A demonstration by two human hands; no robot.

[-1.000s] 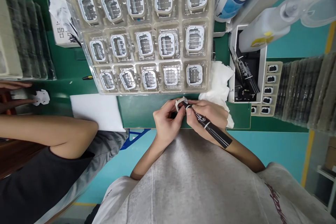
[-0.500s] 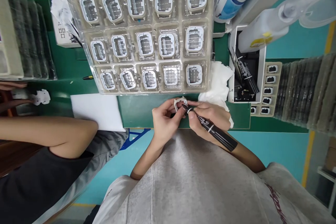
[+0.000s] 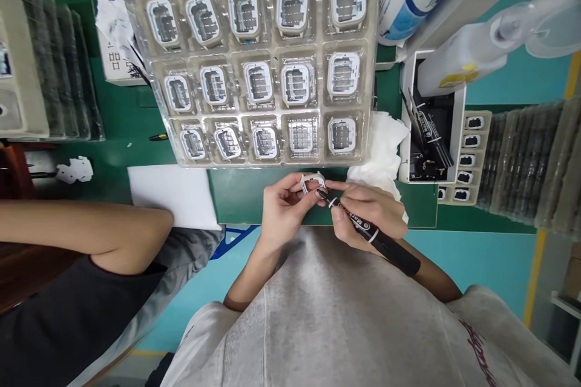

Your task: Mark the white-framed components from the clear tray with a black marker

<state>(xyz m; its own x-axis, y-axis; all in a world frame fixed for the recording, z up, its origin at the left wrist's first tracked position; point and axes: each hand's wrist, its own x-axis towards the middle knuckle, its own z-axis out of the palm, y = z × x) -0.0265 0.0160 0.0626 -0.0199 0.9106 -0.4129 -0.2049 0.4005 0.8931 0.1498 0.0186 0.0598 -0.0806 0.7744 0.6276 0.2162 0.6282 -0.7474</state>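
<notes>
Between the thumb and fingers of my left hand (image 3: 285, 205) is a small white plastic frame (image 3: 313, 180), held upright near the table's front edge. My right hand (image 3: 372, 213) grips a black marker pen (image 3: 384, 242) with its tip pointing at the frame, close to my left thumb. Whether the tip touches the plastic I cannot tell. One right finger reaches out to the frame's right side. Just beyond my hands lies a clear blister tray (image 3: 318, 110) with rows of similar white frames in its pockets.
At right are a white box (image 3: 459, 115) with markers, crumpled white tissue (image 3: 385, 145), a spray bottle (image 3: 467, 54) and stacked trays (image 3: 521, 163). White foam sheet (image 3: 175, 196) lies at left, beside a co-worker's arm (image 3: 113, 230). More trays (image 3: 59, 72) stand at far left.
The marker tip and my right hand have shifted slightly right and down from the frame. The whole view has moved a little. My left hand keeps its hold.
</notes>
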